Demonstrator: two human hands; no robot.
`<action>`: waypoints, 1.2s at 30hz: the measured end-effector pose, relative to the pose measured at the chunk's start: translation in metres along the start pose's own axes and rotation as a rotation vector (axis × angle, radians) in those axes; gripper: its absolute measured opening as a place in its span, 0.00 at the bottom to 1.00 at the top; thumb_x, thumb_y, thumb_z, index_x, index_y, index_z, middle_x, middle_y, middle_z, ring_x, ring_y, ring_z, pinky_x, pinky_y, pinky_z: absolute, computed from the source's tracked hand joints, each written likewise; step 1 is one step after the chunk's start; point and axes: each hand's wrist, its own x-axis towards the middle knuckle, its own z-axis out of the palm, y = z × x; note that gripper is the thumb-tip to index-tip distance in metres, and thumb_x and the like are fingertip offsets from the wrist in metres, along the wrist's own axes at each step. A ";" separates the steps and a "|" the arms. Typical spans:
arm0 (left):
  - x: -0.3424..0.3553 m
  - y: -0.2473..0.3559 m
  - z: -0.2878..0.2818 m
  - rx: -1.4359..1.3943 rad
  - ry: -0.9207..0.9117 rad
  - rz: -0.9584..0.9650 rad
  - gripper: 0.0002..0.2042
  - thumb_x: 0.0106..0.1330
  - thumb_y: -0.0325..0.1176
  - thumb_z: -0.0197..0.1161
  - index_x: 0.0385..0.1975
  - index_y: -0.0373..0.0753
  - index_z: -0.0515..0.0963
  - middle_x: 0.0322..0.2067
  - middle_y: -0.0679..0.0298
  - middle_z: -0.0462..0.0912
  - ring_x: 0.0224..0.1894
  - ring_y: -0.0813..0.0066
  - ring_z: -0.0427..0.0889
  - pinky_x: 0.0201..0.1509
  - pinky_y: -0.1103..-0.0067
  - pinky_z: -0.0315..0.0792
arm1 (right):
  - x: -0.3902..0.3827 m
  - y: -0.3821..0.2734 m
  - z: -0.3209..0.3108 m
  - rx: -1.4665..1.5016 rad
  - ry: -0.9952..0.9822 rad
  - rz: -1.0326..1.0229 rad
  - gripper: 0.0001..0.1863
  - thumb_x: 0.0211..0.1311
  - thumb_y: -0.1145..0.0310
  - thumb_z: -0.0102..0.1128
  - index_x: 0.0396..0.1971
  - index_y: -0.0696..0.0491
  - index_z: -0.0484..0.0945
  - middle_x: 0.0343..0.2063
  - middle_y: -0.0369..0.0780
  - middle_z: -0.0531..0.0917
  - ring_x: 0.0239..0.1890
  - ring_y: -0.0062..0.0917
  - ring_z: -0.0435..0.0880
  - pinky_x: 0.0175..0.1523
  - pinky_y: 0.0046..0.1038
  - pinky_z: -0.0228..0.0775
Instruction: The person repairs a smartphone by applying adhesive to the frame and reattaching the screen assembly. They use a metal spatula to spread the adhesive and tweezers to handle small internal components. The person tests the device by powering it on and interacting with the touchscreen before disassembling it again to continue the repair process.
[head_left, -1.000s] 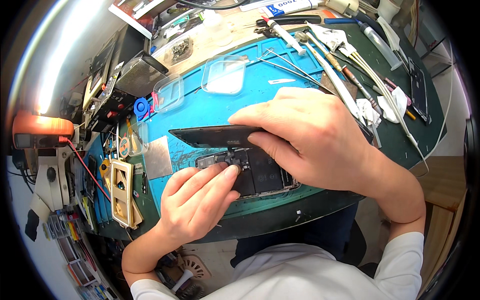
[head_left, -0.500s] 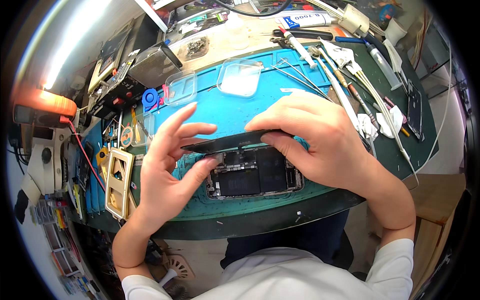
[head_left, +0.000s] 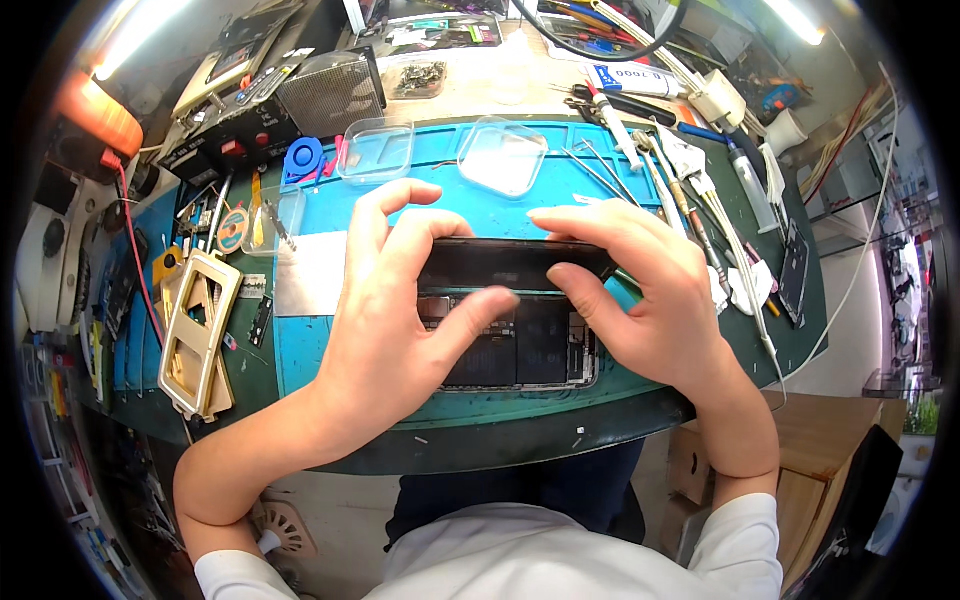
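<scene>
A phone body [head_left: 543, 345] lies opened on the mat, its dark battery and metal-edged innards facing up. Tilted up over its far side is the dark phone screen [head_left: 500, 265]. My right hand [head_left: 645, 295] pinches the screen's right end, thumb in front and fingers over the top edge. At the left end, my left hand [head_left: 385, 320] curls its fingers over the top edge, with the thumb across the front near the lower edge. The left hand covers the left part of the phone body.
Beyond the phone are clear plastic boxes [head_left: 503, 158] and tweezers [head_left: 598, 172] on the blue mat [head_left: 420, 200]. A metal plate [head_left: 310, 275] and a gold-coloured frame holder [head_left: 205, 330] lie left. Right stand a syringe [head_left: 752, 190], several tools, cables and crumpled tissues [head_left: 750, 287].
My left hand has moved right and closed over the screen's left end. The screen is tilted up more, its front face turned toward me. The view has shifted a little.
</scene>
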 end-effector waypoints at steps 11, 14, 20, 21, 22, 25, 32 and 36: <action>0.004 -0.008 0.008 -0.117 -0.043 -0.013 0.29 0.51 0.19 0.80 0.50 0.37 0.69 0.63 0.54 0.61 0.62 0.63 0.72 0.38 0.82 0.88 | -0.018 -0.038 -0.011 -0.269 0.087 -0.150 0.19 0.51 0.83 0.72 0.46 0.57 0.87 0.36 0.42 0.86 0.32 0.34 0.84 0.36 0.31 0.75; 0.005 -0.010 0.008 -0.100 -0.047 0.008 0.31 0.50 0.18 0.81 0.51 0.38 0.69 0.64 0.53 0.61 0.63 0.61 0.71 0.37 0.82 0.88 | -0.032 -0.035 0.007 -0.274 0.020 -0.148 0.20 0.49 0.82 0.73 0.45 0.57 0.87 0.33 0.40 0.83 0.27 0.32 0.81 0.31 0.31 0.74; 0.008 -0.010 0.004 -0.021 -0.050 0.073 0.31 0.50 0.17 0.80 0.52 0.37 0.68 0.63 0.51 0.61 0.64 0.56 0.70 0.40 0.79 0.89 | -0.040 -0.035 0.023 -0.344 -0.088 -0.119 0.21 0.46 0.82 0.76 0.45 0.57 0.89 0.29 0.37 0.77 0.27 0.28 0.77 0.29 0.30 0.69; 0.008 -0.011 0.005 -0.044 -0.051 0.066 0.31 0.50 0.17 0.80 0.52 0.37 0.68 0.63 0.50 0.60 0.64 0.55 0.70 0.41 0.78 0.89 | -0.040 -0.033 0.024 -0.363 -0.091 -0.136 0.21 0.46 0.81 0.74 0.45 0.57 0.89 0.30 0.37 0.77 0.27 0.27 0.77 0.29 0.28 0.69; 0.008 -0.011 0.005 -0.066 -0.052 0.060 0.31 0.50 0.17 0.80 0.52 0.37 0.68 0.63 0.50 0.60 0.64 0.55 0.70 0.42 0.78 0.89 | -0.041 -0.031 0.025 -0.382 -0.093 -0.155 0.21 0.46 0.80 0.72 0.45 0.56 0.88 0.30 0.36 0.77 0.27 0.26 0.77 0.29 0.27 0.70; 0.008 -0.013 0.005 -0.085 -0.058 0.063 0.32 0.50 0.17 0.80 0.52 0.37 0.68 0.64 0.50 0.60 0.64 0.54 0.70 0.44 0.77 0.89 | -0.040 -0.032 0.027 -0.397 -0.114 -0.166 0.20 0.46 0.78 0.70 0.44 0.56 0.88 0.31 0.34 0.77 0.27 0.24 0.76 0.28 0.25 0.70; 0.008 -0.013 0.003 -0.059 -0.073 0.080 0.34 0.48 0.20 0.82 0.53 0.38 0.68 0.64 0.49 0.61 0.65 0.51 0.69 0.46 0.72 0.85 | -0.040 -0.031 0.026 -0.463 -0.144 -0.205 0.21 0.45 0.76 0.69 0.45 0.57 0.88 0.32 0.34 0.77 0.26 0.22 0.75 0.27 0.24 0.67; 0.008 -0.013 0.004 -0.052 -0.061 0.091 0.35 0.47 0.21 0.83 0.53 0.38 0.68 0.64 0.48 0.61 0.65 0.48 0.68 0.54 0.67 0.78 | -0.040 -0.031 0.027 -0.451 -0.125 -0.211 0.21 0.45 0.76 0.69 0.44 0.57 0.88 0.32 0.34 0.78 0.26 0.22 0.75 0.26 0.24 0.67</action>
